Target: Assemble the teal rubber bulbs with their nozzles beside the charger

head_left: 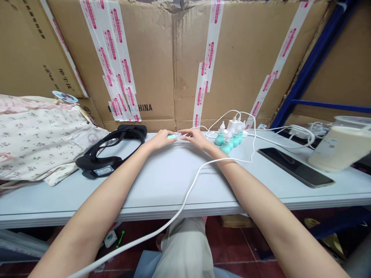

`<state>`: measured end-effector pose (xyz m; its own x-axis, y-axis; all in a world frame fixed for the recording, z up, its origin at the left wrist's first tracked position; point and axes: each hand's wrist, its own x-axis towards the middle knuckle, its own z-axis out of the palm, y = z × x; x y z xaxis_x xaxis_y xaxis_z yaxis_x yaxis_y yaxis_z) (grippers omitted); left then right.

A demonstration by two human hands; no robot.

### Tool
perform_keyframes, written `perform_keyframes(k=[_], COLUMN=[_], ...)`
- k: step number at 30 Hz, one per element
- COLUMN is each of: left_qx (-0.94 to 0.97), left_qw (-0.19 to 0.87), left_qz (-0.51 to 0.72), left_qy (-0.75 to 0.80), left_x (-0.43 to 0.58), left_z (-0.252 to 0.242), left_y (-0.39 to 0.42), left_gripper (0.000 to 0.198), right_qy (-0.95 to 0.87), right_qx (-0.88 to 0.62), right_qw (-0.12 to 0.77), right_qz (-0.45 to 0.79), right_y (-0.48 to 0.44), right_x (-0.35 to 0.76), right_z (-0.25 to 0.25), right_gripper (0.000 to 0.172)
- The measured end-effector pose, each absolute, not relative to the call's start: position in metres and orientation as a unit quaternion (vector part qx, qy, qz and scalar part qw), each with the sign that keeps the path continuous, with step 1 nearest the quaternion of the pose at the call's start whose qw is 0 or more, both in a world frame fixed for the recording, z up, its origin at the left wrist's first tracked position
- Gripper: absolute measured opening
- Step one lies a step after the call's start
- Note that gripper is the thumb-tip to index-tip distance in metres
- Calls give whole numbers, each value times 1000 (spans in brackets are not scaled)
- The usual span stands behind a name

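Both my arms reach far across a pale shelf [162, 185] toward the cardboard wall. My left hand [161, 139] is closed round a small teal device [172, 136] that lies on the shelf. My right hand [194, 136] pinches the device's clear tip from the right. Just right of my hands stand several teal devices with white tips [229, 138], plugged into a white charger [233, 124] by white cables.
A black head strap [113, 151] lies to the left, beside a flowered cloth bundle [37, 135]. A dark phone [295, 166] and a pale lidded cup [339, 146] sit on the right. A white cable [185, 197] runs over the front edge. Taped cardboard boxes [174, 58] stand behind.
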<state>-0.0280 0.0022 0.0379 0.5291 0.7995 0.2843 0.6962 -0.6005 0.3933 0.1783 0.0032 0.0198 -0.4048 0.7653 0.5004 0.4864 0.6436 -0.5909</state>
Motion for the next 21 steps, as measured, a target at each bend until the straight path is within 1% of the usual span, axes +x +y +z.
perform_keyframes(k=[2, 8, 14, 21], left_qx=[876, 885, 883, 859], left_qw=[108, 75, -9, -89], left_qz=[218, 195, 182, 136], left_qy=[417, 417, 433, 486], left_x=[-26, -20, -17, -12], left_z=[37, 40, 48, 51], left_y=[0, -6, -9, -13], left_gripper=[50, 49, 47, 40], right_qy=[-811, -798, -796, -783], right_qx=[-388, -377, -373, -396], right_qw=[405, 447, 473, 480], right_qz=[165, 148, 58, 12], right_y=[5, 3, -4, -7], right_x=[175, 174, 175, 173], right_z=[15, 16, 26, 20], right_gripper=[24, 19, 17, 15])
